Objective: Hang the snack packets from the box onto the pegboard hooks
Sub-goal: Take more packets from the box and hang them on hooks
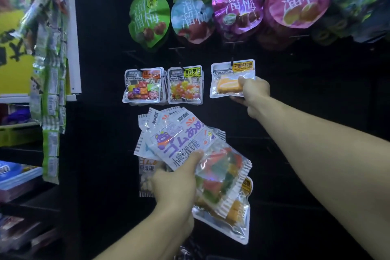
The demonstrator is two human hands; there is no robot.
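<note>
My right hand grips the lower right corner of a clear mango candy packet that hangs on a black peg hook at the middle right of the dark pegboard. My left hand holds a fanned stack of gummy packets below it, white with blue lettering; an orange-filled packet sticks out underneath the stack. Left of the mango packet hang two packet rows: mixed colour cubes and jelly beans. The box is out of view.
Large plum snack bags in green, blue, purple and pink hang along the top row. A strip of small sachets dangles at the left by a white frame. Shelves with goods stand at the far left.
</note>
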